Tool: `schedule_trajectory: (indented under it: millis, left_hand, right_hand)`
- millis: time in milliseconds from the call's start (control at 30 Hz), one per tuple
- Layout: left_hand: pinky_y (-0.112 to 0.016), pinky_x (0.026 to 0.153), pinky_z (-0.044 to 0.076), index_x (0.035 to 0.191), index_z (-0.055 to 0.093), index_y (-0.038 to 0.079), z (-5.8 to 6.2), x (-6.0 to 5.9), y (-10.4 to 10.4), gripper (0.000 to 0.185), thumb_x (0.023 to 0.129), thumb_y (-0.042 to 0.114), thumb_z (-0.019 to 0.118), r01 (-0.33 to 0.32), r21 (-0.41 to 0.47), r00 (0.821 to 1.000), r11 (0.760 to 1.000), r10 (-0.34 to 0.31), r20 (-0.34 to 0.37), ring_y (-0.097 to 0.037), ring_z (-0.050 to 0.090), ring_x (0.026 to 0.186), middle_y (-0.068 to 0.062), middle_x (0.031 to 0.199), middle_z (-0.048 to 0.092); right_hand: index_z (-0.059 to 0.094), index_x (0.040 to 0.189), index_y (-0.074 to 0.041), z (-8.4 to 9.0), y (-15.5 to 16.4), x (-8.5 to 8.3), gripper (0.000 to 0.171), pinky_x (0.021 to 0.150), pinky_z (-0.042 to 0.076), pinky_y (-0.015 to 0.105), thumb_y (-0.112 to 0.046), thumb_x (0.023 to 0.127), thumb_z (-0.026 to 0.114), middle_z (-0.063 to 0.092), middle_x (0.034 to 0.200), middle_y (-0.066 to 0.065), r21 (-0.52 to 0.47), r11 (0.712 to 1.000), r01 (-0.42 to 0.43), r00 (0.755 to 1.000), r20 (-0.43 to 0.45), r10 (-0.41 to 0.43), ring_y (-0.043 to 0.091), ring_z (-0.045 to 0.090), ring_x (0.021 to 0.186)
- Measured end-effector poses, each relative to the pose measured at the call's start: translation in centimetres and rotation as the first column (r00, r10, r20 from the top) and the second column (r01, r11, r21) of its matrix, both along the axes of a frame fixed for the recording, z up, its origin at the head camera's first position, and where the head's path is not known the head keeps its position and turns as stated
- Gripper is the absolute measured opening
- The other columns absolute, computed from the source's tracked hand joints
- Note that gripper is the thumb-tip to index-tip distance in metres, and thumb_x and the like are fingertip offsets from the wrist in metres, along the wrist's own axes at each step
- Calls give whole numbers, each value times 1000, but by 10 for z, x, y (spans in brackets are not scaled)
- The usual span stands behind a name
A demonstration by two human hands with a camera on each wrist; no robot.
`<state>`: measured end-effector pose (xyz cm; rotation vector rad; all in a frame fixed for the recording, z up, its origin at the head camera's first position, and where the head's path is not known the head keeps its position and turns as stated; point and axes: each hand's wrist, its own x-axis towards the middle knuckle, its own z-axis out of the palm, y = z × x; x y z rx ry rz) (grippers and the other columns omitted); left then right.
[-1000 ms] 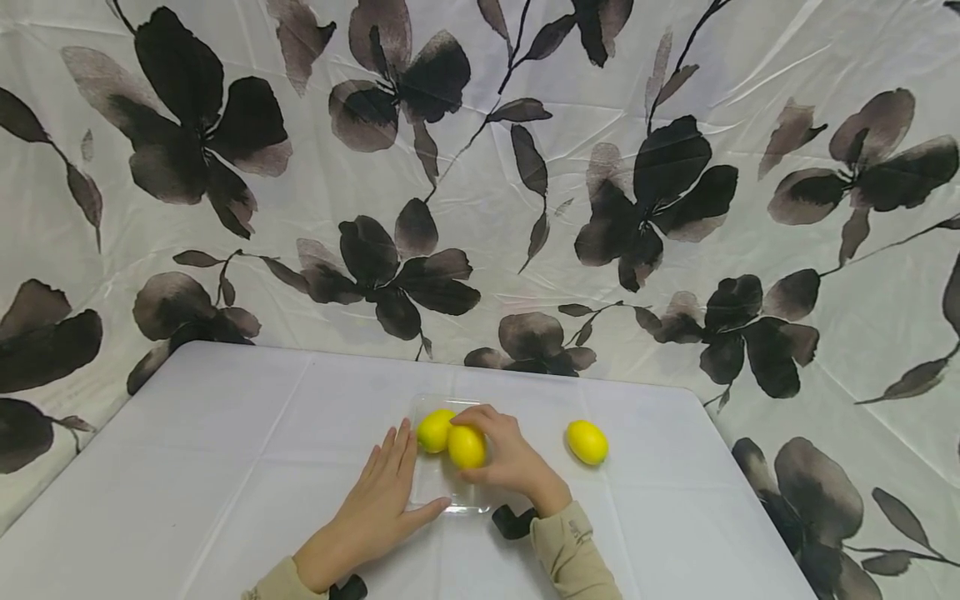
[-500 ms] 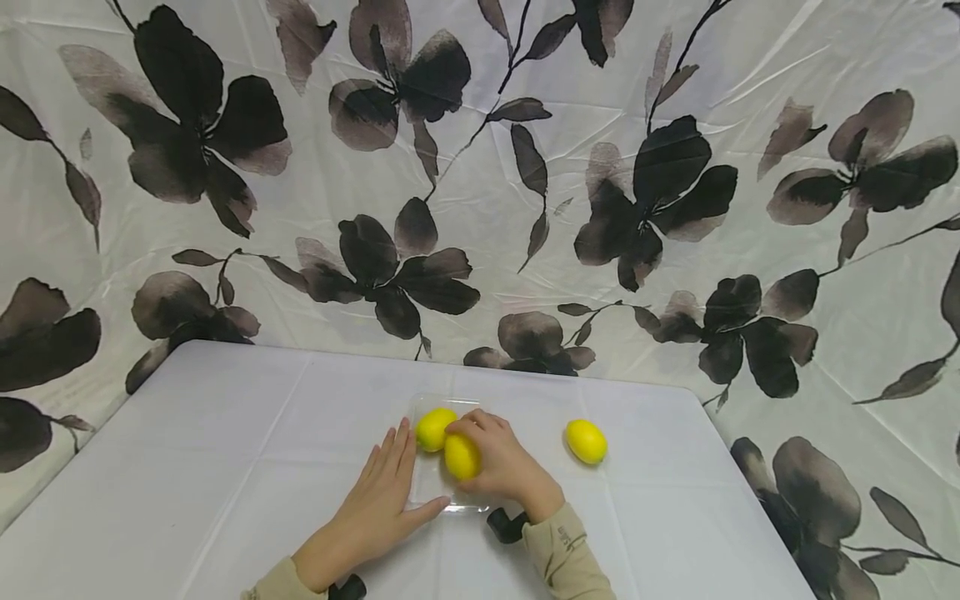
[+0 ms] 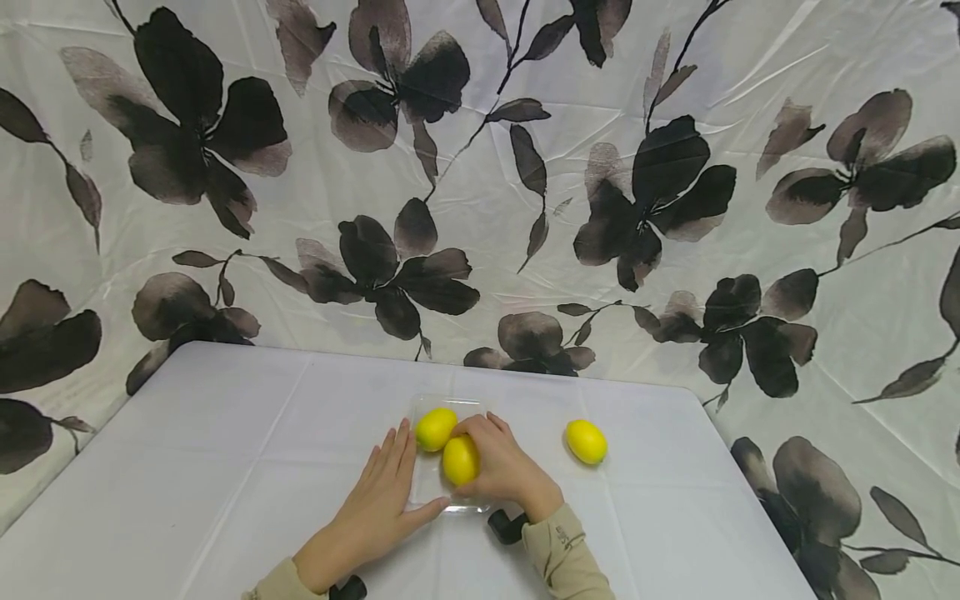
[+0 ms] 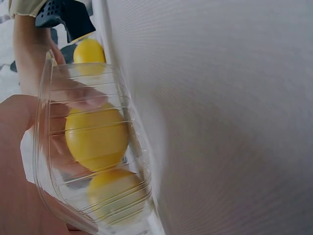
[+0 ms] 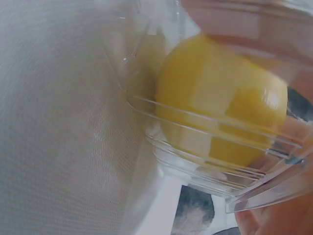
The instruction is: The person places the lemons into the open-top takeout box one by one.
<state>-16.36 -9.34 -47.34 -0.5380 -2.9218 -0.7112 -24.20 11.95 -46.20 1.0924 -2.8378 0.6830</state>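
Observation:
A clear plastic tray (image 3: 429, 492) with ribbed walls stands on the table, two yellow lemons in it. My right hand (image 3: 512, 467) reaches in from the right and grips the nearer lemon (image 3: 459, 461), thumb on the near side and fingers on the far side. This held lemon (image 4: 97, 139) shows through the tray wall in the left wrist view. Beside it, at the tray's back left, lies the other lemon (image 3: 436, 428). My left hand (image 3: 381, 504) lies along the tray's left side with straight fingers, its thumb stretched across the near rim.
A third lemon (image 3: 587, 442) lies on the white-covered table (image 3: 225, 467), to the right of the tray. Behind the table hangs a cloth (image 3: 510, 283) with dark flowers. A black wrist device (image 3: 507, 527) sits under the right wrist, near the tray's front right corner.
My right hand has brought its lemon slightly nearer and to the left inside the tray. My left hand and the other two lemons have stayed in place.

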Motion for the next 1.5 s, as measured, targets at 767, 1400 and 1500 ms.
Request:
schedule_trajectory:
  millis: [767,1400,1500]
  left_hand:
    - [-58,119,13,151,24,-11,3,1,1,103,91,68,52,-3,27,1000,1000,3,-5,-43,10,149,-25,163,7]
    - [-57,119,11,154,16,-10,0,0,1,105,91,64,57,-6,25,1000,1000,5,30,-40,5,150,-23,164,1]
    - [-57,119,11,153,17,-10,0,0,1,104,91,62,58,-6,31,1000,1000,6,24,-40,6,150,-23,164,1]
  right_hand:
    - [63,124,-10,7,13,-5,53,104,45,44,-40,82,80,66,119,4,-238,970,-37,999,-7,36,22,60,109]
    - [63,128,-1,51,112,-14,38,107,35,63,-15,94,70,66,123,17,-464,847,259,961,209,-180,38,57,119]
    - [58,135,-3,34,139,-24,42,112,27,64,-15,96,67,60,134,18,-462,835,300,942,281,-183,37,51,128]
